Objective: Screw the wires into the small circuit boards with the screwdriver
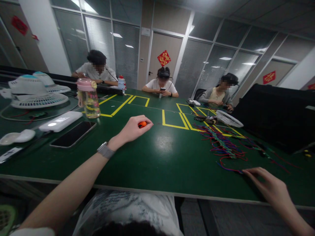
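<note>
Above the middle of the green tabletop, my left hand has its fingers curled round a small orange-and-black object. Most of that object is hidden in the palm, so its kind does not show. My right hand, low at the right near the front edge, pinches the end of a red and blue wire pair between thumb and fingertips. Farther back lies a row of small green circuit boards with many red and blue wires spreading from both sides.
A phone, a white power bank, a pink-lidded bottle and white fans stand at the left. Yellow tape marks cross the table. A white fan grille and a black box are right. Three people sit opposite.
</note>
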Tool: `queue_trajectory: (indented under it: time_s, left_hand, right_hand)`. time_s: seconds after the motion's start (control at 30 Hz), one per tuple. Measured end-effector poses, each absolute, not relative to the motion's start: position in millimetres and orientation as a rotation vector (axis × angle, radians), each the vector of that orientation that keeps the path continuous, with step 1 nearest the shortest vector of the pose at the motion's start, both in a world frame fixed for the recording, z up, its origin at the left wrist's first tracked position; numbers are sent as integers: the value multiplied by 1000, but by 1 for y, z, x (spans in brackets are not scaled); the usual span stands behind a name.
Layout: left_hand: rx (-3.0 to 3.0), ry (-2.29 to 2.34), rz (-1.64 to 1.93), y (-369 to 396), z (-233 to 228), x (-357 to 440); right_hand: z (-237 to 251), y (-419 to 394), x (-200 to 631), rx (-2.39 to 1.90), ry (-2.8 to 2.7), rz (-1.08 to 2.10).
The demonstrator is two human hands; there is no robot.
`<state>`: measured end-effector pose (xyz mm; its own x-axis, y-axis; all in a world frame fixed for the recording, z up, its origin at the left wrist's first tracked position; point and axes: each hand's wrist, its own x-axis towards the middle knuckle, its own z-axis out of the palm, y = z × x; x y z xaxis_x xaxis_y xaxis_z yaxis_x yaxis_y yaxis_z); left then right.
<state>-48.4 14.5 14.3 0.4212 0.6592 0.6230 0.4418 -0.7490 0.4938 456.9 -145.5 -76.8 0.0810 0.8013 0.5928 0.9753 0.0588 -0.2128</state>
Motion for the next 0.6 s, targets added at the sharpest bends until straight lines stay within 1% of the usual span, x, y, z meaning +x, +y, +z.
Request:
queue_trajectory:
  time_s: [0.3, 0.6]
  left_hand:
    - [2424, 970, 1221, 14, 14, -49]
    - [2422, 966, 1226, 14, 14, -48]
  right_hand:
    - [-76, -147, 455, -1838, -1666, -308]
    - [-84, -145, 463, -1783, -1758, -421]
